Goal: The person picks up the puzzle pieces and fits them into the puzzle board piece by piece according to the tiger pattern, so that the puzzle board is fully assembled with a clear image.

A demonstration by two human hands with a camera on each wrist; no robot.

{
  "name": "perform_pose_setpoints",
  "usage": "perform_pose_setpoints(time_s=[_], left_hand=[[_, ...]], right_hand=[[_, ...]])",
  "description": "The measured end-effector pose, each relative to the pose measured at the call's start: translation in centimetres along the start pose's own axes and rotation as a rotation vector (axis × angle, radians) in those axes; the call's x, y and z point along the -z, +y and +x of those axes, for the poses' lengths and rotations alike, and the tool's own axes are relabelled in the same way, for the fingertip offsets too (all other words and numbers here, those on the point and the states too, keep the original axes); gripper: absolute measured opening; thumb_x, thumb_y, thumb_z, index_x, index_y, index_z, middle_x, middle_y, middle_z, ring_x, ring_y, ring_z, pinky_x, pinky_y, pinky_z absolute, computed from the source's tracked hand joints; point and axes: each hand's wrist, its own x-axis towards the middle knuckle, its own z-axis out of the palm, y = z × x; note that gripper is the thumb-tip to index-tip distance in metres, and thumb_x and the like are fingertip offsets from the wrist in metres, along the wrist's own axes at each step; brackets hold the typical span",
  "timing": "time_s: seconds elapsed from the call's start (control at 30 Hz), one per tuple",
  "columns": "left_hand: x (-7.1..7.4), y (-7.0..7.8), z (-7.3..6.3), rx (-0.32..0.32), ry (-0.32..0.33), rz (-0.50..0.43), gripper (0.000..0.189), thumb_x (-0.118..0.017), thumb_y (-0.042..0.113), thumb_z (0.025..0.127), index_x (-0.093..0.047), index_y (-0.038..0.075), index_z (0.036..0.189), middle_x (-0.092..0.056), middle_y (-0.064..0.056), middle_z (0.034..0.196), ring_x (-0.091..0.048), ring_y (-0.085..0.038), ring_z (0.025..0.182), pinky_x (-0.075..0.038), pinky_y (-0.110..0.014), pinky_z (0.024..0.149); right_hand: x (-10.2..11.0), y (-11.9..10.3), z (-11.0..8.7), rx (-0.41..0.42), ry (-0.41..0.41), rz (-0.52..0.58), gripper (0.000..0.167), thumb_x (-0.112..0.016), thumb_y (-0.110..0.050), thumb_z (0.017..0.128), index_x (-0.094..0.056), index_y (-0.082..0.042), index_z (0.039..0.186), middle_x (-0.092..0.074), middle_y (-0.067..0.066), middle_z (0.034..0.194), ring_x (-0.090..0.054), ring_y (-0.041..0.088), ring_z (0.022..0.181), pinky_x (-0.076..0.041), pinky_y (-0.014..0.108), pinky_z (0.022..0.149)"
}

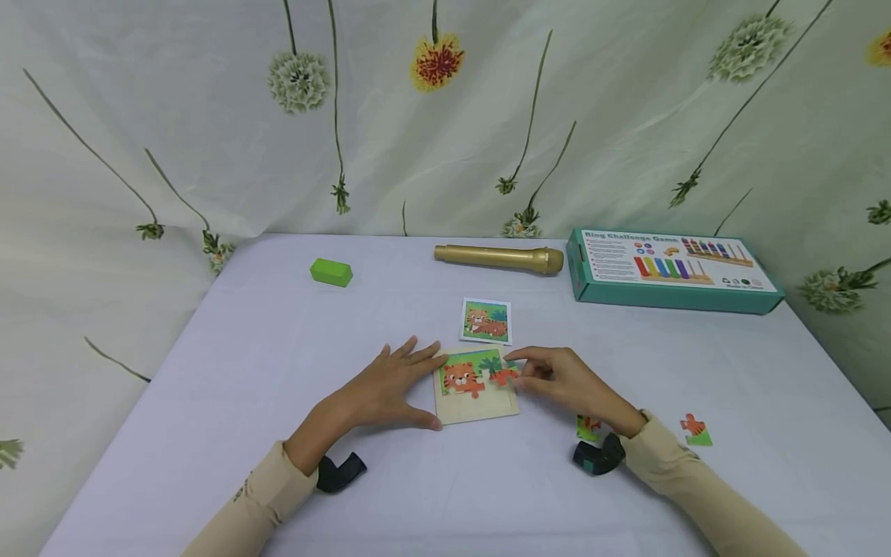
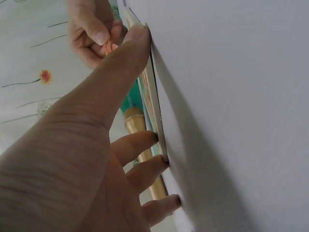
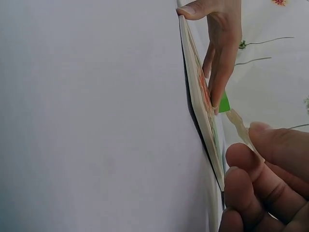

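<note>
Near the worktop's middle, the left hand [image 1: 393, 387] lies flat with straight fingers bracing the puzzle board [image 1: 476, 402] at its left edge. The right hand [image 1: 567, 381] pinches an orange puzzle piece [image 1: 504, 377] at the board's right edge. If the piece is pressed down misaligned, it may jam or nudge the board askew.

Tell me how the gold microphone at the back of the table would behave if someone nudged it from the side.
The gold microphone lies on its side and looks round-bodied, so a sideways nudge would probably roll it across the table. Its head end looks wider than the handle, so it may curve rather than roll straight. It looks rigid, likely light plastic, though weight can't be confirmed.
</note>
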Motion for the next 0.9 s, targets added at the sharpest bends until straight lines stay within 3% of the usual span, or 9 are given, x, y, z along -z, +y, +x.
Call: perform_pose_setpoints(time_s=[0.43,0.9], left_hand=[[0.0,-0.1,-0.1,-0.005,0.002,-0.003,0.095,-0.077,0.058,0.069,-0.038,0.023,0.149,-0.025,0.001,0.158,-0.008,-0.032,0.147,-0.008,-0.061,0.115],[0.0,-0.1,0.0,-0.006,0.005,-0.005,0.094,-0.077,0.058,0.070,-0.038,0.023,0.148,-0.025,0.002,0.158,-0.008,-0.031,0.147,-0.008,-0.060,0.115]], right_hand=[[-0.9,0.0,0.8,0.039,-0.013,0.009,0.034,-0.068,-0.013,0.089,-0.062,-0.001,0.121,-0.060,-0.003,0.073,-0.048,0.007,0.064,-0.043,0.019,0.060],[-1.4,-0.4,1.3,0.017,-0.011,-0.011,0.033,-0.071,-0.011,0.086,-0.065,-0.002,0.118,-0.060,-0.005,0.073,-0.048,0.007,0.063,-0.041,0.018,0.056]])
